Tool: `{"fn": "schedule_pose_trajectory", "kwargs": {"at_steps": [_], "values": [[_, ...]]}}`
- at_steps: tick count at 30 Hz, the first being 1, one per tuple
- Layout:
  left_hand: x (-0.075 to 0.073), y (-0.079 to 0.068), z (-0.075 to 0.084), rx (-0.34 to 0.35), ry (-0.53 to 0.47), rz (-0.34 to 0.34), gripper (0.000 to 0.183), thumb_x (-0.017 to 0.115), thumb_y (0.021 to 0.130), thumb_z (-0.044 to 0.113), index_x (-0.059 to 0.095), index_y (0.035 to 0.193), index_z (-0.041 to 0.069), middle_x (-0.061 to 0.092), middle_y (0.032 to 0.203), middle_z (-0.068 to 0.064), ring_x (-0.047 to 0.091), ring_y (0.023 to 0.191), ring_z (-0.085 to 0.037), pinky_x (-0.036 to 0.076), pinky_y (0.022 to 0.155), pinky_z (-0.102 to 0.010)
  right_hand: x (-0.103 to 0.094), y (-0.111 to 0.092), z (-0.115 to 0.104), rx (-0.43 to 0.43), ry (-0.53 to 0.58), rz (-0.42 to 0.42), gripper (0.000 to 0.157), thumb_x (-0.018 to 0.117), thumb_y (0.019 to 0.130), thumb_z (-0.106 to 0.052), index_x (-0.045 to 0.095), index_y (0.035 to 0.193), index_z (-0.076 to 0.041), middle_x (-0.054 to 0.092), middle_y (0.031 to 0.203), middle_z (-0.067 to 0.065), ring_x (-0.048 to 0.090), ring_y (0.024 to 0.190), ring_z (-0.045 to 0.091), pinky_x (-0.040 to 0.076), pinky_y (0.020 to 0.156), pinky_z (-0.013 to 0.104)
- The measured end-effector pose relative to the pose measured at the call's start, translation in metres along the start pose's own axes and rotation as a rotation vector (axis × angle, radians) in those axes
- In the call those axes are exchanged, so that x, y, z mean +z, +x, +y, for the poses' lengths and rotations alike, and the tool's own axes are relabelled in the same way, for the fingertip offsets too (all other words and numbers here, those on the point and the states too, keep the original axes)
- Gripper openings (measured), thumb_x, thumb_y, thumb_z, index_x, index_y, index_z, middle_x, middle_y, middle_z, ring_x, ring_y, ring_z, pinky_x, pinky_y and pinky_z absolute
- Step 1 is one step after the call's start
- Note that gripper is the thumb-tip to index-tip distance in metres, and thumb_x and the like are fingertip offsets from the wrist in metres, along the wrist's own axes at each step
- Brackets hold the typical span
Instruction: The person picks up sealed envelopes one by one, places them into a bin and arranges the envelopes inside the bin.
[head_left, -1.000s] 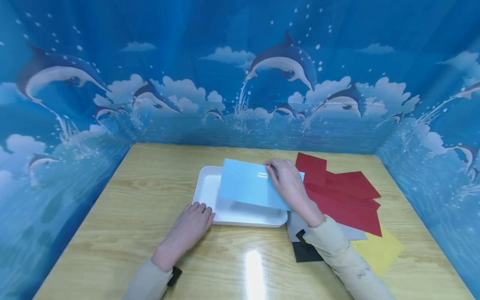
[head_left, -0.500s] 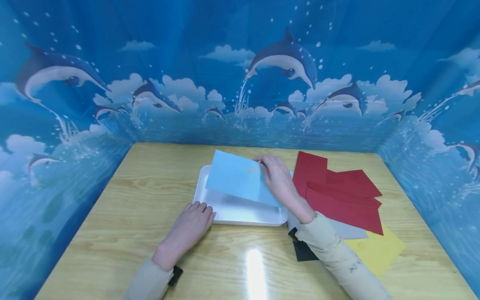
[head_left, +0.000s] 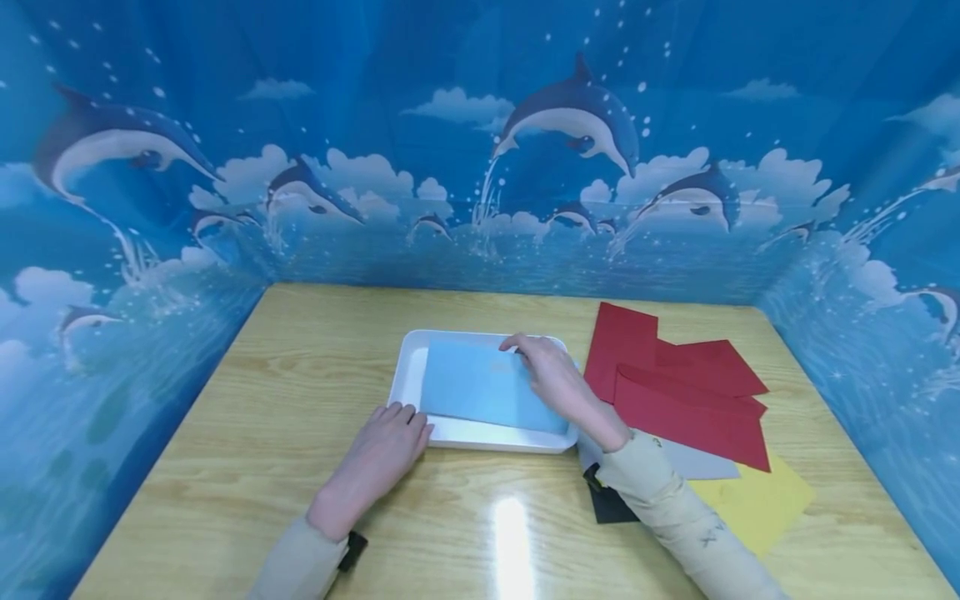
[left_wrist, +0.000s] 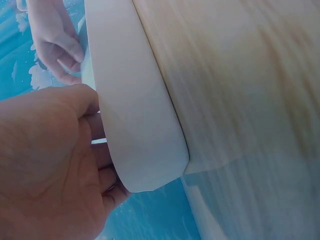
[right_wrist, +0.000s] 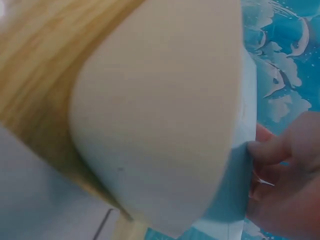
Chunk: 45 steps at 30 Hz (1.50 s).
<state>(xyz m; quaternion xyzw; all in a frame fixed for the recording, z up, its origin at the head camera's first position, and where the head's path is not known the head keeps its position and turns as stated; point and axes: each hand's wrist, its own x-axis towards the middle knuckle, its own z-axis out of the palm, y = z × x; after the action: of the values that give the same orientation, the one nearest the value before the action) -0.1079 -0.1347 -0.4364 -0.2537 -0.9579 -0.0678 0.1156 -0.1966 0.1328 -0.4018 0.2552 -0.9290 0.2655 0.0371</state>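
A white rectangular tray (head_left: 489, 438) sits on the table, with a flat light blue envelope (head_left: 472, 387) lying inside it, slightly skewed. At the tray's near left corner my left hand (head_left: 378, 462) grips the rim; the left wrist view shows its fingers (left_wrist: 102, 155) curled over the tray edge. My right hand (head_left: 558, 383) reaches over the tray's right end and pinches the envelope near its far edge. The right wrist view has the thumb (right_wrist: 265, 150) against the envelope, while the other fingertips are partly hidden behind it.
Several red envelopes (head_left: 690, 421) are fanned on the table (head_left: 315, 358) right of the tray. Grey (head_left: 697, 461), yellow (head_left: 761, 504) and black (head_left: 613, 507) pieces show under them, partly behind the right sleeve. A blue dolphin-print curtain (head_left: 420, 125) encloses the table's back and sides.
The light blue envelope has moved left and down from tilted above the tray to flat inside it, with the right hand following. The left hand has stayed at the tray corner.
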Motion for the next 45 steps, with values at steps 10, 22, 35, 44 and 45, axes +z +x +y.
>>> {"fn": "schedule_pose_trajectory", "kwargs": {"at_steps": [10, 22, 35, 44, 45], "values": [[0.000, 0.000, 0.000, 0.025, 0.016, 0.009, 0.021, 0.060, 0.102, 0.019, 0.059, 0.083, 0.010, 0.048, 0.074, -0.001, 0.042, 0.070, -0.019, 0.039, 0.066, -0.032, 0.008, -0.005, 0.008, -0.034, -0.009, -0.099, 0.041, 0.057, 0.096, 0.012, 0.063, 0.132, -0.008, 0.064, 0.126, 0.010, 0.059, 0.120, 0.027, 0.050, 0.101, 0.043], [-0.001, 0.000, 0.001, 0.011, 0.017, 0.000, 0.021, 0.059, 0.102, 0.018, 0.059, 0.083, 0.010, 0.050, 0.074, -0.002, 0.043, 0.070, -0.020, 0.039, 0.066, -0.033, 0.013, -0.007, 0.009, -0.051, -0.057, -0.202, 0.040, 0.060, 0.101, -0.006, 0.059, 0.141, -0.010, 0.059, 0.136, 0.012, 0.057, 0.126, 0.031, 0.046, 0.105, 0.048], [0.001, 0.001, 0.001, -0.003, 0.021, 0.009, 0.022, 0.060, 0.102, 0.021, 0.062, 0.084, 0.009, 0.052, 0.075, -0.004, 0.046, 0.071, -0.021, 0.042, 0.067, -0.035, 0.017, -0.011, 0.014, -0.091, -0.113, -0.232, 0.041, 0.064, 0.100, -0.012, 0.059, 0.140, -0.005, 0.063, 0.136, 0.015, 0.059, 0.126, 0.031, 0.047, 0.104, 0.047], [0.001, 0.000, 0.001, 0.014, 0.038, 0.037, 0.023, 0.062, 0.102, 0.020, 0.061, 0.082, 0.009, 0.052, 0.074, -0.003, 0.046, 0.070, -0.021, 0.042, 0.066, -0.034, 0.007, -0.017, 0.010, -0.121, -0.141, -0.113, 0.023, 0.070, 0.096, -0.011, 0.072, 0.119, -0.013, 0.072, 0.115, 0.005, 0.068, 0.104, 0.023, 0.054, 0.090, 0.042], [0.002, 0.000, 0.001, 0.015, 0.039, 0.038, 0.023, 0.062, 0.102, 0.020, 0.060, 0.082, 0.009, 0.052, 0.074, -0.003, 0.046, 0.070, -0.021, 0.042, 0.066, -0.034, 0.006, -0.017, 0.009, -0.117, -0.143, -0.089, 0.021, 0.071, 0.095, -0.011, 0.073, 0.116, -0.013, 0.072, 0.111, 0.004, 0.068, 0.100, 0.022, 0.055, 0.088, 0.041]]}}
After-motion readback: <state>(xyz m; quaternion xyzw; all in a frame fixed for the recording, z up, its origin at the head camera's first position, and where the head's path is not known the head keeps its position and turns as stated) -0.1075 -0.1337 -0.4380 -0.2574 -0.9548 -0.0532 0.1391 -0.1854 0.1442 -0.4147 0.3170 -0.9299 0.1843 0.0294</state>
